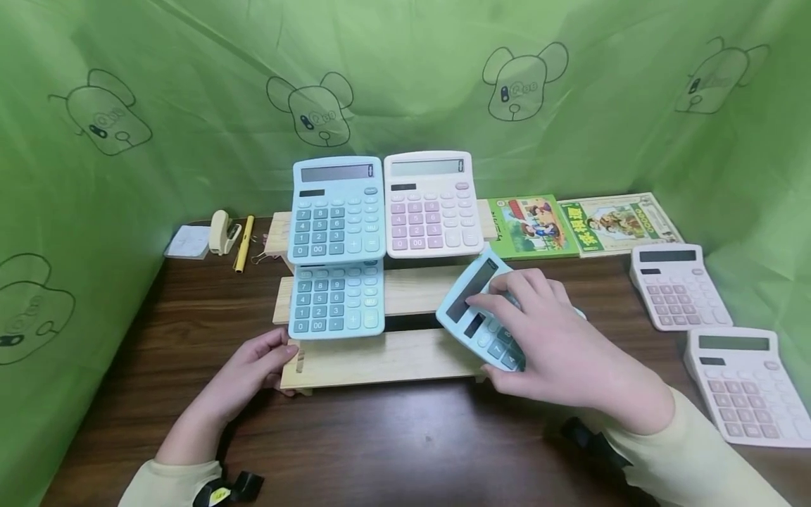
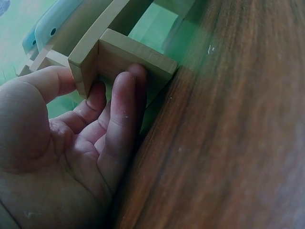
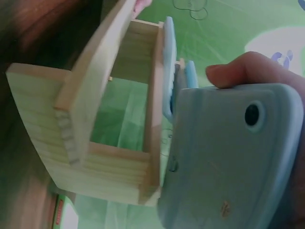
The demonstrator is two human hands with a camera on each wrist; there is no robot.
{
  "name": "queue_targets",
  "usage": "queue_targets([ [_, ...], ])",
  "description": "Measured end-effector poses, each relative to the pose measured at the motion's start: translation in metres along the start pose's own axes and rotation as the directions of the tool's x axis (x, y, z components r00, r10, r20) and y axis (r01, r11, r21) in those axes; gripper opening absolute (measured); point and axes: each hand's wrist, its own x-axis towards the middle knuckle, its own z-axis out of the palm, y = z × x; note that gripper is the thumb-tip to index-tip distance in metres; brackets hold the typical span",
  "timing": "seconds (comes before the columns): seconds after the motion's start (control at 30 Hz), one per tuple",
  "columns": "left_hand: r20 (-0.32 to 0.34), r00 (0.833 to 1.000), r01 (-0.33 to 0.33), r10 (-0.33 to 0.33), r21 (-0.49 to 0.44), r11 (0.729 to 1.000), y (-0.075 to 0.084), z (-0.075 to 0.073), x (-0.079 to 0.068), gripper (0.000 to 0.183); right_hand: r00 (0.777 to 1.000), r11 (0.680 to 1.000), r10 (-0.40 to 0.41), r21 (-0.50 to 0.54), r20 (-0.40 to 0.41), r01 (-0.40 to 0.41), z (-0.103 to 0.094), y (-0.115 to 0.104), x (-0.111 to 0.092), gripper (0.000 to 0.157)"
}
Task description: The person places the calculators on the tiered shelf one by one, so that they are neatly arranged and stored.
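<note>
A three-step wooden rack stands on the table. My left hand holds the left end of its lowest step, the thumb on the upper side and the fingers curled beneath, as the left wrist view shows. In my right hand is a blue calculator, tilted over the right end of the rack. Its plain back faces the right wrist camera. Another blue calculator and a white-and-pink calculator lean side by side on the top step. Below the blue one stands a further blue calculator, its top partly hidden.
Two white-and-pink calculators, an upper one and a lower one, lie at the right. Behind the rack's right end are a green book and a second book. A stapler, yellow pen and paper pad lie at back left.
</note>
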Motion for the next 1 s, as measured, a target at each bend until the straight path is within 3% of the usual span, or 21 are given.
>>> queue_targets([
  [0.37,0.047,0.998,-0.037,0.037,0.002,0.999,0.002,-0.002,0.001,0.034,0.998,0.999,-0.033,0.037,-0.054,0.035,0.018,-0.004,0.006,0.070],
  [0.7,0.020,1.000,-0.002,0.002,0.011,1.000,0.003,-0.002,0.003,0.036,0.996,0.998,-0.040,0.035,-0.081,0.043,0.026,-0.002,0.009,0.071],
  [1.0,0.003,1.000,0.009,-0.009,0.010,1.000,0.001,-0.002,0.000,0.035,0.997,0.997,-0.074,0.024,-0.017,0.075,0.025,-0.003,0.008,0.084],
])
